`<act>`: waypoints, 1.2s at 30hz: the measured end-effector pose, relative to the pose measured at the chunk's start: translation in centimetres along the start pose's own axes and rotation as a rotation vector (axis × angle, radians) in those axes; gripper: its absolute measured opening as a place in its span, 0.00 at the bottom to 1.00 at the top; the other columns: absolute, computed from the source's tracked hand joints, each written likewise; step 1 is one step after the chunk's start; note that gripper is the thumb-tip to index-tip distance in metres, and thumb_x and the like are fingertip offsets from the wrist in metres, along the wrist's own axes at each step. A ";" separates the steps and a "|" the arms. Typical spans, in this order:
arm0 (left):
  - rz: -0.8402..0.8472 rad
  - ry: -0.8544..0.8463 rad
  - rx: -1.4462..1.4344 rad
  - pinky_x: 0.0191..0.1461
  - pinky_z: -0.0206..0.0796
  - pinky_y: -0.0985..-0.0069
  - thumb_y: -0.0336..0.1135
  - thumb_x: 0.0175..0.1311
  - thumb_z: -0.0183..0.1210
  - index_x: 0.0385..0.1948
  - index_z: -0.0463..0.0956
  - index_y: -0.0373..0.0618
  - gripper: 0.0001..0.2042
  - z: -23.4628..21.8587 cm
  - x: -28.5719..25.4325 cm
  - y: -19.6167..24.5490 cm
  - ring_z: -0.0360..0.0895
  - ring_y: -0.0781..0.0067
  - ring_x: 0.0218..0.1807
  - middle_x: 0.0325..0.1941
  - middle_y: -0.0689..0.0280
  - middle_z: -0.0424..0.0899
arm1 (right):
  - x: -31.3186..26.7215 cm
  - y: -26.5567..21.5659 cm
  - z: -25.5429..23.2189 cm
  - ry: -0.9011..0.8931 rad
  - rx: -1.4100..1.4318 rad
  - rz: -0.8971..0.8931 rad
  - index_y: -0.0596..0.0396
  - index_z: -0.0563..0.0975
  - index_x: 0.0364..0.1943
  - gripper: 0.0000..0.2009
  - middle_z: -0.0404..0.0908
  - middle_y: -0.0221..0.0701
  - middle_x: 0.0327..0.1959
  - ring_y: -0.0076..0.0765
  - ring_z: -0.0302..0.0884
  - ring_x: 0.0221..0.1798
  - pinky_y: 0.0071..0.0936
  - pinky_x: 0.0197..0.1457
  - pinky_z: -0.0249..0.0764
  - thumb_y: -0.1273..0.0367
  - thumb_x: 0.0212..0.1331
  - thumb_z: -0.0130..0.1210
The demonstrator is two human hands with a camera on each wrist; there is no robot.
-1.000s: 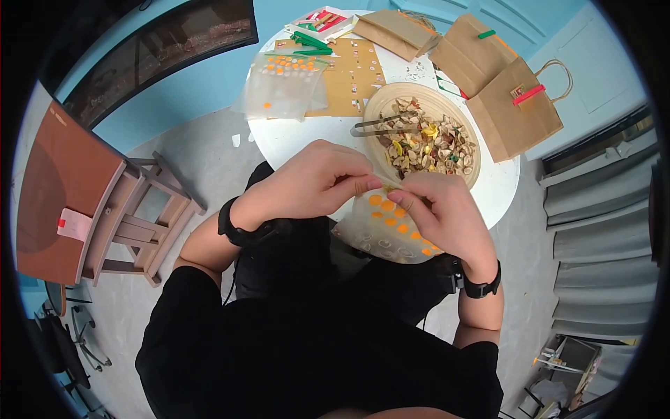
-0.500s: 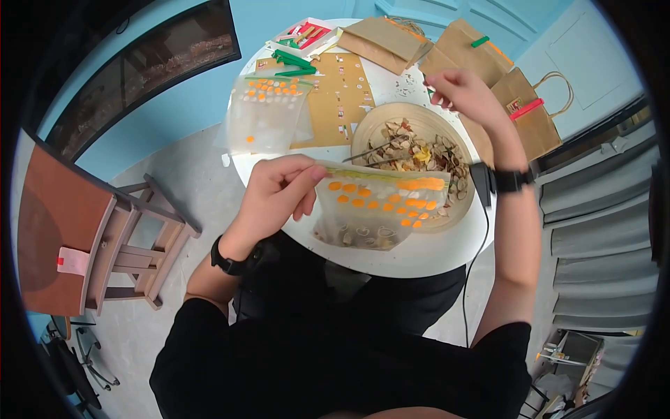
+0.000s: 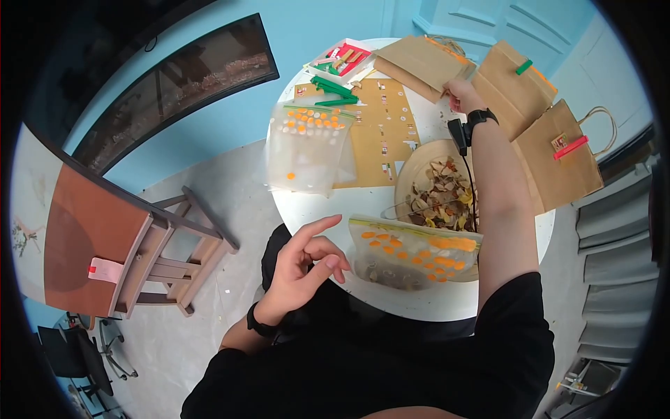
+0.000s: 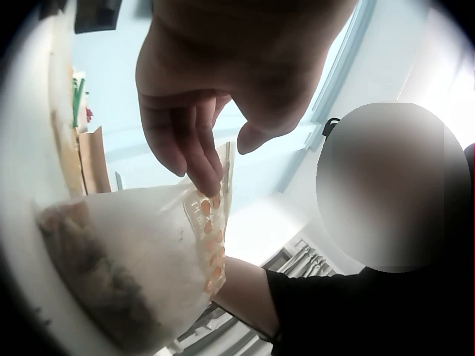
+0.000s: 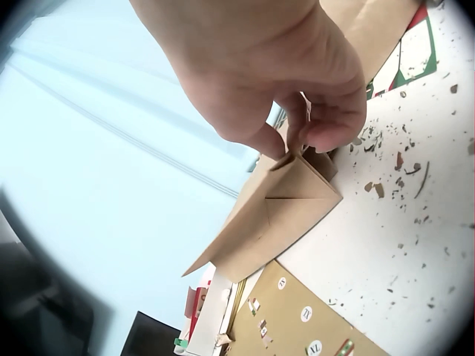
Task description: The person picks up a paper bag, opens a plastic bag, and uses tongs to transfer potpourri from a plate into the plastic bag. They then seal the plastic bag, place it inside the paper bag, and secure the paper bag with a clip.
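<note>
A frosted zip bag point(image 3: 419, 251) with orange dots stands filled at the table's near edge, dried bits point(image 4: 96, 267) at its bottom. Beside its left end is my left hand point(image 3: 303, 269), fingers loosely bent and holding nothing. In the left wrist view the fingertips overlap the bag's top edge. My right hand point(image 3: 460, 96) reaches to the back of the table. Its thumb and fingers pinch the edge of a flat-lying brown paper bag point(image 5: 274, 215). A round wooden tray point(image 3: 407, 157) of dried petals, with metal tongs, lies partly behind the right forearm and the zip bag.
Another dotted zip bag point(image 3: 307, 157) lies on the left over a gold sticker sheet point(image 3: 401, 122). Green clips point(image 3: 335, 91) and a white box point(image 3: 363, 59) of clips are behind it. Two clipped paper bags point(image 3: 558, 157) stand on the right. Crumbs point(image 5: 408, 170) dot the tabletop.
Both hands held the zip bag's top at first. My right hand let go and moved to the paper bag at the back; my left hand then released the zip bag, now standing on the table.
</note>
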State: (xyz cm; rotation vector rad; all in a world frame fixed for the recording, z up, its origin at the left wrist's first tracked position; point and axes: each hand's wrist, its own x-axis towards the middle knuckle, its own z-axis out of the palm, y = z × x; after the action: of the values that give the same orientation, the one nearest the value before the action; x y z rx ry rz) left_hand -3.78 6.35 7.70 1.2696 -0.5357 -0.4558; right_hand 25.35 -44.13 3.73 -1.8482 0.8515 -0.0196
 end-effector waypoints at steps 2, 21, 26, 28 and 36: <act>-0.027 0.007 0.000 0.43 0.75 0.78 0.22 0.75 0.52 0.72 0.61 0.37 0.25 -0.7 -0.4 -0.6 0.83 0.74 0.33 0.37 0.61 0.85 | -0.5 -0.1 0.4 0.023 0.074 -0.016 0.42 0.70 0.22 0.15 0.65 0.16 0.18 0.19 0.64 0.18 0.25 0.23 0.67 0.60 0.65 0.61; -0.102 0.130 0.078 0.38 0.70 0.82 0.22 0.76 0.50 0.68 0.67 0.38 0.21 -2.4 -4.1 -1.5 0.78 0.80 0.29 0.32 0.65 0.82 | -1.1 -1.6 2.2 -0.073 0.264 0.002 0.43 0.71 0.23 0.13 0.69 0.17 0.17 0.16 0.65 0.15 0.24 0.25 0.74 0.63 0.65 0.61; -0.077 0.203 0.031 0.36 0.71 0.82 0.23 0.76 0.50 0.67 0.68 0.37 0.20 -3.3 -3.9 -1.5 0.78 0.80 0.29 0.31 0.65 0.82 | -7.3 -5.7 1.6 0.044 0.252 -0.351 0.46 0.74 0.28 0.09 0.70 0.20 0.21 0.19 0.67 0.19 0.24 0.28 0.74 0.65 0.64 0.59; -0.045 0.224 0.029 0.36 0.71 0.82 0.22 0.75 0.49 0.67 0.68 0.36 0.20 -3.8 -4.0 -1.3 0.78 0.80 0.29 0.31 0.65 0.82 | -9.1 -7.4 0.8 0.047 0.190 -0.534 0.49 0.75 0.30 0.08 0.71 0.22 0.23 0.19 0.69 0.23 0.23 0.30 0.73 0.64 0.64 0.60; 0.237 0.388 0.114 0.43 0.76 0.75 0.35 0.75 0.52 0.66 0.68 0.35 0.21 -5.4 -5.8 3.0 0.85 0.68 0.40 0.45 0.58 0.84 | -38.0 -11.3 2.4 0.188 -0.387 -1.454 0.57 0.74 0.31 0.10 0.74 0.27 0.23 0.26 0.72 0.25 0.26 0.31 0.72 0.67 0.62 0.61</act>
State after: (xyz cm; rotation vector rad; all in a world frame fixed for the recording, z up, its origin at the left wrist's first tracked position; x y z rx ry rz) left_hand -5.02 14.62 8.78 1.3426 -0.3788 0.0230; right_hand 4.05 -18.76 25.59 -2.4672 -0.5695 -0.9890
